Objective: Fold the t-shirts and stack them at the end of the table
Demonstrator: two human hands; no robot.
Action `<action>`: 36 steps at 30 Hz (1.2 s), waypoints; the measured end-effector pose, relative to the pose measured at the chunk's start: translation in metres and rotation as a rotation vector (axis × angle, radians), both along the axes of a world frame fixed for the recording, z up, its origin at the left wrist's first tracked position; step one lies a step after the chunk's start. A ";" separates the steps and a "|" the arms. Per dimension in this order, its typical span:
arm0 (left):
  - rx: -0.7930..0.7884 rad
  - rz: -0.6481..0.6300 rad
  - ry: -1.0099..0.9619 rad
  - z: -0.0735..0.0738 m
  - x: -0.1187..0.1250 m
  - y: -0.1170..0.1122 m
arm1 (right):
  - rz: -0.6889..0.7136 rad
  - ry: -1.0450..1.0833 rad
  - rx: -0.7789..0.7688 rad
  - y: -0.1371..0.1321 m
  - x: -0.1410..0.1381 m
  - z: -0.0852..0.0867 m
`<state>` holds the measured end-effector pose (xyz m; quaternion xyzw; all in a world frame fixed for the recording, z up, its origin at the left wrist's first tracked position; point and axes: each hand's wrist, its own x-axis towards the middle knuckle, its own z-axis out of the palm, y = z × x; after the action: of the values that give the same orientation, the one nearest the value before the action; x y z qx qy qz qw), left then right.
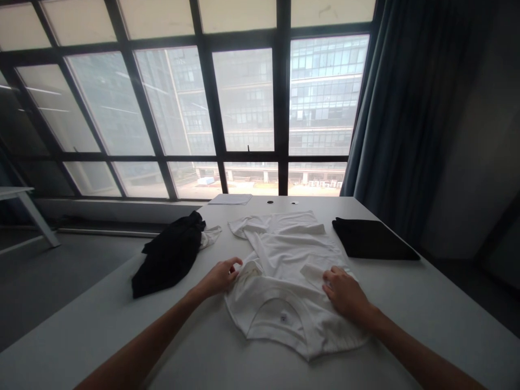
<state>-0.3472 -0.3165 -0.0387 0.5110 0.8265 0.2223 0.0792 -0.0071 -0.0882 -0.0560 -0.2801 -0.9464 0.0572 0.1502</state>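
A white T-shirt lies spread and wrinkled on the table, its round neckline towards me and a small dark mark inside the collar. At its left edge, by the bunched sleeve, my left hand has its fingers curled and closed on the fabric. On the other side my right hand is closed on a fold of the shirt near the right sleeve. Part of its grip is hidden under the fingers.
A crumpled black garment lies left on the white table, a bit of white cloth beside it. A folded black garment lies right. Papers rest at the far edge, before windows and a dark curtain.
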 end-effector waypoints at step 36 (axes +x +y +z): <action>-0.538 0.035 0.291 0.104 0.025 -0.061 | 0.820 -0.102 -0.415 -0.089 0.017 0.014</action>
<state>-0.3224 -0.3778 0.0652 0.4840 0.8670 -0.0787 0.0884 0.0097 -0.1770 -0.0416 0.0909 -0.9537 0.2865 0.0092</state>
